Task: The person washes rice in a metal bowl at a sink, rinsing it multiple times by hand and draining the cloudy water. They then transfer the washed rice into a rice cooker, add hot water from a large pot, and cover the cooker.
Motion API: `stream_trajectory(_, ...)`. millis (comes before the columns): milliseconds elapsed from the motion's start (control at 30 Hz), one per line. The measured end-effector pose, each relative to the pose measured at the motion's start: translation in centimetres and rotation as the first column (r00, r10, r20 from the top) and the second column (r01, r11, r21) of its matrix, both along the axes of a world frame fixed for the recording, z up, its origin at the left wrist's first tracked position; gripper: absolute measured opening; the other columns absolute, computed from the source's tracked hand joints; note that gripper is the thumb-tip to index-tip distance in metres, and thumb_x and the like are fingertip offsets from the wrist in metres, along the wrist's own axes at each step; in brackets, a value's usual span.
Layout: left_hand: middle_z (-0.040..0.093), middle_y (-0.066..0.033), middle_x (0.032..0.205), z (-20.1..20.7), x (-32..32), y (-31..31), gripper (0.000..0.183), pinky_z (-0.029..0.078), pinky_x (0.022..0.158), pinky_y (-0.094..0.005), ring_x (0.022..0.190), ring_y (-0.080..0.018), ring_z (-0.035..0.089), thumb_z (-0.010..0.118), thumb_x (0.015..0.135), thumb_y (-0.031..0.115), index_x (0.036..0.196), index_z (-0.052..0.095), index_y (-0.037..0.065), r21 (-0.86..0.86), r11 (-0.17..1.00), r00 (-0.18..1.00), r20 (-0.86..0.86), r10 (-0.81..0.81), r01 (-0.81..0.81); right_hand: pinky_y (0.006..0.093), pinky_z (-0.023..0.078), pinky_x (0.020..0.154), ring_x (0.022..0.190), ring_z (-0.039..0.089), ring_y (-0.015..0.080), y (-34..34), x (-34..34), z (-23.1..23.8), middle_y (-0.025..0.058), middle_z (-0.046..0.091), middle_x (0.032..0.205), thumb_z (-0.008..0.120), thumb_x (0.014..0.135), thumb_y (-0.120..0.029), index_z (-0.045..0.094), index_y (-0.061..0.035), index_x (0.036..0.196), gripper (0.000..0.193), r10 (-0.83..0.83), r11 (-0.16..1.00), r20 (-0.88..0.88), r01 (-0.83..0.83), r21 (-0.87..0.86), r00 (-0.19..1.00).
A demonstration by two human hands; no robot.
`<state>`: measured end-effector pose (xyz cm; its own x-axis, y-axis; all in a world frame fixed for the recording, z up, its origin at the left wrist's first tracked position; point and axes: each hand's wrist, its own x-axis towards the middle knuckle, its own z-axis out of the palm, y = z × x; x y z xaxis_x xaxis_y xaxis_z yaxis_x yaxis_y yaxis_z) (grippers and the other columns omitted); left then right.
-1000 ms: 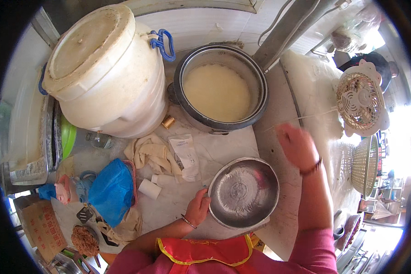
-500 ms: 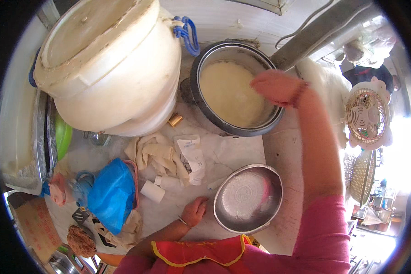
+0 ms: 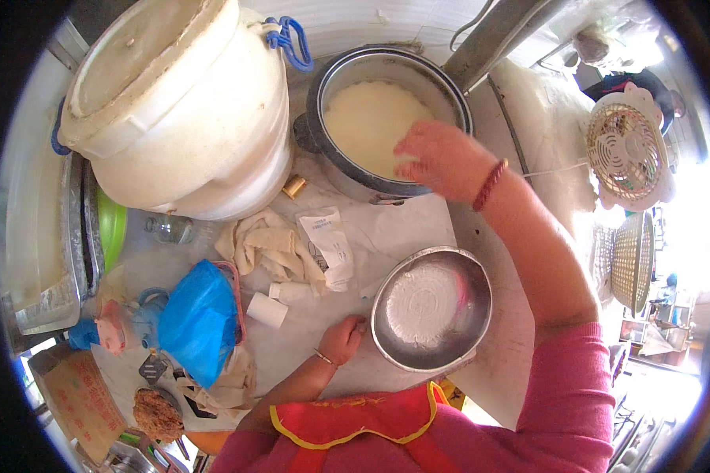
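Note:
My right hand [image 3: 446,162] hangs over the near right rim of a round cooking pot [image 3: 317,118] with a dark outer rim. Its fingers are bent and slightly apart, with nothing visible between them. Inside the pot lies a smooth, pale cream-coloured mass [image 3: 371,118]. My left hand [image 3: 341,340] rests on the counter with fingers curled in, just left of a round metal bowl [image 3: 426,307]. I see nothing in it, though its palm is hidden. The bowl is bare inside but for a whitish, shiny film.
A large white lidded barrel [image 3: 197,118] with blue handles stands far left. Near it lie a beige cloth [image 3: 264,248], a paper packet [image 3: 326,248], a white roll [image 3: 267,310] and a blue plastic bag [image 3: 201,319]. A fan [image 3: 627,150] is at the right.
My right hand has moved left and nearer, to the pot's near rim, and its fingers have loosened. The whole view has shifted a little; my left hand stays beside the bowl.

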<state>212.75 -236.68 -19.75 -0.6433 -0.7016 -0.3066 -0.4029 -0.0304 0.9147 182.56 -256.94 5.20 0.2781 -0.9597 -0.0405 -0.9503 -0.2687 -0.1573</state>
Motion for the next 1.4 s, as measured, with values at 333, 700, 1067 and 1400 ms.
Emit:
stream_trajectory(333,0.065,-0.0134,0.071,0.3,-0.5,0.2,0.023,0.051,0.062,-0.0393,0.062,-0.0263,0.064,0.05,0.094,0.018,0.106,0.061,0.002,0.002,1.0,0.999,0.027,0.028,-0.028,0.0413,0.047,0.081,0.088,0.06,0.0276,4.7,5.0,-6.2,0.006,0.061,0.081,0.066,0.079,-0.022,0.067,-0.0125,0.088,0.013,-0.233,0.934,-0.054,0.208,-0.291,0.971)
stream_trajectory(700,0.066,-0.0149,0.075,0.6,-0.6,-0.6,0.024,0.052,0.064,-0.0394,0.066,-0.0268,0.066,0.051,0.094,0.02,0.106,0.061,0.002,0.005,1.0,0.998,0.058,-0.004,0.004,0.0453,0.036,0.103,0.102,0.061,0.0237,5.6,2.3,-5.2,0.0034,0.067,0.095,0.063,0.086,-0.031,0.065,-0.0172,0.113,0.03,-0.16,0.956,0.07,0.173,-0.236,0.985)
stream_trajectory(1067,0.069,-0.0177,0.087,0.4,-0.6,-0.4,0.023,0.052,0.073,-0.0421,0.081,-0.0347,0.067,0.056,0.091,0.018,0.106,0.062,0.003,-0.034,0.999,1.0,0.003,0.015,-0.014,0.0469,0.038,0.102,0.091,0.062,0.0247,4.9,5.8,-7.4,0.0063,0.065,0.087,0.069,0.08,-0.026,0.064,-0.0093,0.101,0.026,-0.305,0.863,0.073,0.307,-0.401,0.95)
stream_trajectory(1400,0.068,-0.02,0.088,0.0,-0.6,-0.3,0.026,0.052,0.074,-0.0432,0.082,-0.0363,0.066,0.055,0.09,0.022,0.105,0.063,0.002,-0.136,0.991,1.0,0.003,0.008,-0.008,0.0492,0.033,0.105,0.097,0.063,0.0246,4.2,6.8,-8.9,0.0064,0.068,0.097,0.06,0.088,-0.024,0.066,-0.0133,0.106,0.022,-0.322,0.906,0.036,0.318,-0.279,0.946)
